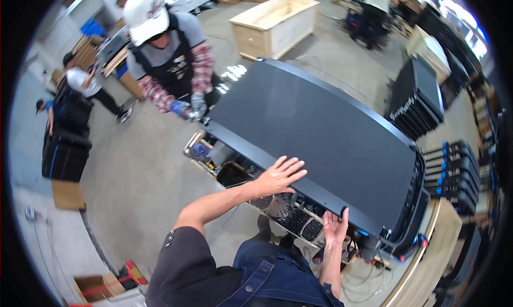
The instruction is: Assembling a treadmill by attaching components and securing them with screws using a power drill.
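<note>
The wide panel point(320, 136) is smooth and matt, its near rail point(247, 151) satin and metal-looking, the crate point(291, 32) bare wood, the floor point(139, 173) smooth with faint gloss, the blue clothes point(267, 280) matt, stitched cloth.

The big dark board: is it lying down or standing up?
Lying down: the big dark board has its broad face turned up, and the left hand rests on its near edge.
</note>
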`<action>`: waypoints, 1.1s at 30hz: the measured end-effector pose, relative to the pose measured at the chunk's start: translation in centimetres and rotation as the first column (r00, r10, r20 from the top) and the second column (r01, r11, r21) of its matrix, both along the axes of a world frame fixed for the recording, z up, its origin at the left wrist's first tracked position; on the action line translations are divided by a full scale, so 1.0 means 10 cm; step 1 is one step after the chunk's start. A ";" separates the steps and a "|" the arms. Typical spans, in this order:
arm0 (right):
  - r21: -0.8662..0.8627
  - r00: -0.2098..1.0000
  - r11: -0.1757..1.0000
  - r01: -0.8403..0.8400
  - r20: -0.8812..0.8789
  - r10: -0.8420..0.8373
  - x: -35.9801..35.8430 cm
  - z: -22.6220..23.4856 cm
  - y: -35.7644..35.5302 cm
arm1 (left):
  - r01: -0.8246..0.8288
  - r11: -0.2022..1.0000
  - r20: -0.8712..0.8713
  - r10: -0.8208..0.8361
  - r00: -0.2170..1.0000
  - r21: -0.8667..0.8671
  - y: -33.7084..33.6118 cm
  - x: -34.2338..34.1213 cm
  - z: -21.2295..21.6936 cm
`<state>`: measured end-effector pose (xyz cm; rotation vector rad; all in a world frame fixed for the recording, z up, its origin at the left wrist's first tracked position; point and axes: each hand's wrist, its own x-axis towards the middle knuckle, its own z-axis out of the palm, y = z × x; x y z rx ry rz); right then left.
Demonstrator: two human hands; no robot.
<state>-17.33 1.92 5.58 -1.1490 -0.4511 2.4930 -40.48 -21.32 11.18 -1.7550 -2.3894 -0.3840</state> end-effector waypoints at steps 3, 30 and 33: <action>0.144 0.998 0.988 -0.060 0.007 0.059 -0.09 -0.03 -0.09 | -0.033 0.999 0.001 0.033 0.999 0.021 -0.07 -0.01 -0.07; -0.049 0.963 0.979 -0.198 -0.194 0.185 -0.08 -0.15 0.17 | -0.061 0.992 0.081 0.052 0.995 0.108 -0.14 0.11 -0.13; -0.110 0.969 0.971 -0.212 -0.148 0.195 -0.08 -0.07 0.17 | -0.089 0.989 0.061 0.082 0.995 0.121 -0.16 0.19 -0.17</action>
